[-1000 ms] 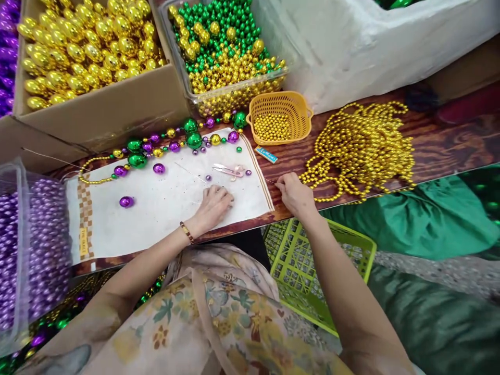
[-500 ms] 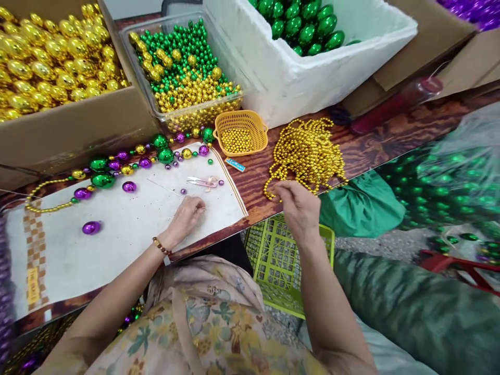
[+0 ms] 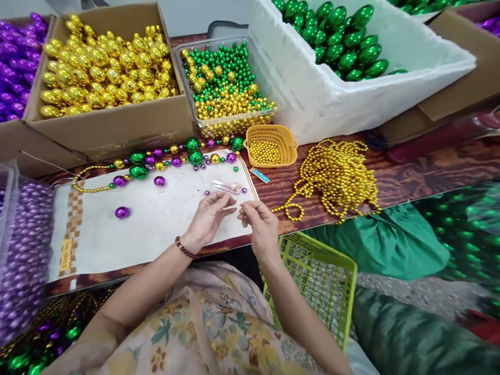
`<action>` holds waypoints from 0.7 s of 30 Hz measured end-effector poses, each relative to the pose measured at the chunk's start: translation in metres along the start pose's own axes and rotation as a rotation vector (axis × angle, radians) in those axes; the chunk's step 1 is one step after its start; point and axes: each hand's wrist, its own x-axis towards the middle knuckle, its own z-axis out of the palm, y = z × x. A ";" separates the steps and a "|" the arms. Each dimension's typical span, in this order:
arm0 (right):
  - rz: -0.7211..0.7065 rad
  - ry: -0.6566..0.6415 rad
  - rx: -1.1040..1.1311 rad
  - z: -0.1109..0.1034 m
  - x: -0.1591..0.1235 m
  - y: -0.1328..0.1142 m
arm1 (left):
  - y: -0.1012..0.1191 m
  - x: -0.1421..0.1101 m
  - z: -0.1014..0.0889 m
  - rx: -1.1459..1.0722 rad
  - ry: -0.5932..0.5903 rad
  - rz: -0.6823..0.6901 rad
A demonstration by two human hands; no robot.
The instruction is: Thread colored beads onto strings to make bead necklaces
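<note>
My left hand [image 3: 211,216] and my right hand [image 3: 260,224] meet over the right end of a white cloth [image 3: 156,229]. Each pinches thumb and forefinger together, fingertips almost touching; what they pinch is too fine to make out. A loose end of gold bead strand [image 3: 289,209] lies just right of my right hand and runs back to a heap of gold strands [image 3: 339,174]. Small pink snips [image 3: 226,186] and a long needle [image 3: 189,186] lie on the cloth just beyond my fingers. A strung row of green, purple and gold beads [image 3: 156,156] curves along the cloth's far edge.
Behind the cloth stand a cardboard box of gold beads [image 3: 117,127], a clear tub of green and gold beads [image 3: 234,127], a small yellow basket [image 3: 291,143] and a white foam box of green beads [image 3: 351,109]. Purple strands [image 3: 23,250] sit at left. A lime basket [image 3: 324,281] sits below the table edge.
My right hand has left the gold strand heap and come left to meet my left hand. My left hand has lifted off the cloth. The camera has swung back left.
</note>
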 end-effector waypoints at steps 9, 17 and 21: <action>0.086 0.025 0.134 0.008 -0.002 0.029 | -0.015 0.007 0.012 -0.059 -0.051 -0.066; -0.015 0.024 -0.011 -0.002 -0.004 0.036 | -0.027 0.011 0.009 -0.100 -0.007 -0.089; -0.016 0.025 -0.047 -0.002 -0.006 0.042 | -0.030 0.011 0.007 -0.093 0.014 -0.114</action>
